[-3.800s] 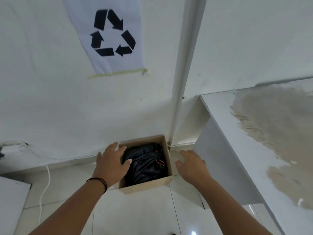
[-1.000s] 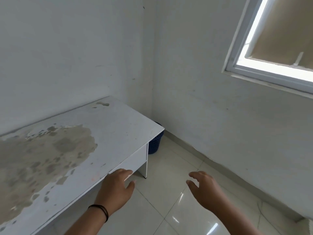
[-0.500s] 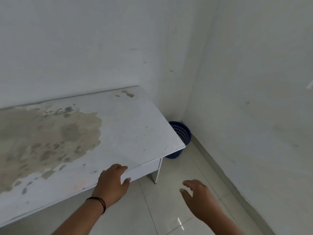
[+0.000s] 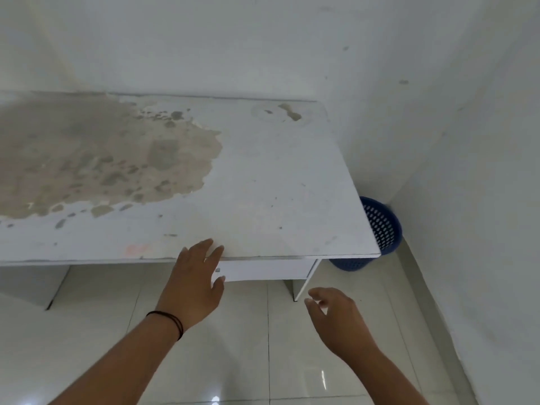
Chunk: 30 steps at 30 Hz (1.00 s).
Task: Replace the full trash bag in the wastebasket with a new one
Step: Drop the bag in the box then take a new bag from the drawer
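White walls [image 4: 263,45] meet in a corner at the far right, above a pale glossy tiled floor [image 4: 257,346]. Filling most of the left and middle is a long white counter [image 4: 277,185] whose top carries a wide brownish patch of worn, peeling surface [image 4: 96,153] on its left half and a smaller mark near its far right corner. A white panel hangs below its near edge, with a thin leg at the right end. Tucked into the corner on the floor, just past the counter's right end and partly hidden behind it, stands the wastebasket [image 4: 380,229]: dark blue, round, its wall pierced with rows of small holes; what it holds cannot be seen. The left hand [image 4: 194,283], a dark band at its wrist, reaches forward with fingers straight and slightly spread, fingertips at the counter's near edge. The right hand [image 4: 336,317] hangs lower above the floor, fingers loosely curled, holding nothing.
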Available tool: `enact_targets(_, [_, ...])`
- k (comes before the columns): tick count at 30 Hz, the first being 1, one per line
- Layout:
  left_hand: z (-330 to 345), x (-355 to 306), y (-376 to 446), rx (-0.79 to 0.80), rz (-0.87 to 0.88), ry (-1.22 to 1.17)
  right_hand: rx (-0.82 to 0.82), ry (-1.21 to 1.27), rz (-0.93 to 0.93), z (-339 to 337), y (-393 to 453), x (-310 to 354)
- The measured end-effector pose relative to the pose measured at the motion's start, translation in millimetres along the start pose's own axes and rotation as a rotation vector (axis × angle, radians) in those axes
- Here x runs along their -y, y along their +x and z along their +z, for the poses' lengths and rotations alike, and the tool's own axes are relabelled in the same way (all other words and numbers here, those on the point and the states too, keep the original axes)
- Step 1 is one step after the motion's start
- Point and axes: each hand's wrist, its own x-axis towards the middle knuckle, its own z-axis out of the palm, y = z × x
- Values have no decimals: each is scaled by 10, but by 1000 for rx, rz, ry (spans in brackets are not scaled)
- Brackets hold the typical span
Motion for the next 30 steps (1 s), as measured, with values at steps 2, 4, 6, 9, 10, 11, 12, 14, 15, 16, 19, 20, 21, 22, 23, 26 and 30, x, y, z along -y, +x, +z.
enact_targets(2, [197, 82, -23, -80, 45, 26, -11, 11, -40, 238, 156, -72])
enact_targets(4, [390, 163, -26, -225, 98, 69, -51, 44, -74, 454, 314, -128])
enact_targets(6, [576, 244, -2, -374, 148, 78, -85, 67, -111, 657, 479, -185])
enact_targets(9, [850, 338, 88, -596, 196, 94, -155, 97, -167, 919, 717, -270])
enact_targets(10, [923, 356, 126, -663, 206, 106, -183, 109, -193, 993, 789, -304])
enact_targets(11, [989, 372, 167, -727, 216, 119, -210, 118, -220, 1065, 855, -336])
enact_targets(12, [1044, 391, 210, -785, 229, 129, -239, 128, -244, 1135, 916, -365])
enact_targets(14, [1126, 426, 289, -876, 256, 138, -297, 153, -286, 1262, 1020, -422])
enact_targets(15, [1153, 443, 323, -910, 267, 149, -322, 162, -306, 1318, 1066, -446])
enact_targets(16, [1176, 462, 349, -938, 274, 167, -346, 163, -330, 1373, 1105, -468])
enact_targets(19, [1213, 511, 386, -988, 301, 205, -412, 140, -409, 1512, 1175, -519])
enact_targets(20, [1214, 527, 390, -995, 312, 206, -437, 133, -432, 1546, 1182, -529])
enact_targets(21, [1213, 539, 390, -997, 320, 204, -464, 122, -458, 1576, 1184, -535])
enact_targets(22, [1209, 549, 377, -997, 328, 200, -490, 104, -485, 1600, 1178, -538])
enact_targets(23, [1198, 559, 383, -984, 333, 195, -511, 91, -502, 1606, 1188, -532])
enact_targets(26, [1152, 567, 339, -919, 334, 171, -552, 87, -527, 1576, 1201, -460])
enact_targets(30, [1097, 531, 265, -862, 336, 143, -577, 73, -513, 1461, 1275, -291])
